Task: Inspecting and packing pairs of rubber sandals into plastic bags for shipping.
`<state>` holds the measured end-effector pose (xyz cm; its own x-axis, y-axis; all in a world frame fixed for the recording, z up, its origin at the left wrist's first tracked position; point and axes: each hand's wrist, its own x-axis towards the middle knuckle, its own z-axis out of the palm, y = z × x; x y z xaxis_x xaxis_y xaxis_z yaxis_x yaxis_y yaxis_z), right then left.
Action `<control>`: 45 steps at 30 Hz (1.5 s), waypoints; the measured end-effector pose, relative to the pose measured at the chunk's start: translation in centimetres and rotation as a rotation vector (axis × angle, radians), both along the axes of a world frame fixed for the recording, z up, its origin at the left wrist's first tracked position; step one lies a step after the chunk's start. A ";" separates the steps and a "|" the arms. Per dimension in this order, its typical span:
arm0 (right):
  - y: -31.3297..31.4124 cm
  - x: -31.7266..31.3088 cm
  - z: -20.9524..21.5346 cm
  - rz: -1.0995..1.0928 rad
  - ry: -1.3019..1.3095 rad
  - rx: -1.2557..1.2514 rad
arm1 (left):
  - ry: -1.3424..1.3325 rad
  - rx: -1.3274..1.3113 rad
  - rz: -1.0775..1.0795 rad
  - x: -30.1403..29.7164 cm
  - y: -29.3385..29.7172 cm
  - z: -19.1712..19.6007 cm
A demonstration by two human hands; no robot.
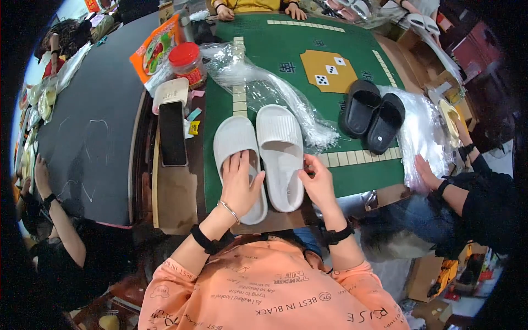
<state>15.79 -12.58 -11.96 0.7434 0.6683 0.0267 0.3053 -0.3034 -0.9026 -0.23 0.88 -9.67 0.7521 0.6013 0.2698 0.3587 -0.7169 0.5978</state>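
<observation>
Head view, from where I stand: the left white slipper (235, 135) and the right white slipper (279, 126) lie side by side at the near side of the green-topped counter (352, 177). The left hand (239, 179) lies over the left one, fingers at its opening; the right hand (320, 184) curls at the other's outer rim. Whether either grip clasps, I cannot tell. Beyond lies crumpled clear plastic (280, 91); rightward sit black slippers (360, 110).
</observation>
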 end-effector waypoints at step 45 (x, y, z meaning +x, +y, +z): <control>-40.0 2.8 -3.1 -0.293 0.706 -0.886 | 0.167 0.234 -0.045 1.7 0.1 -2.4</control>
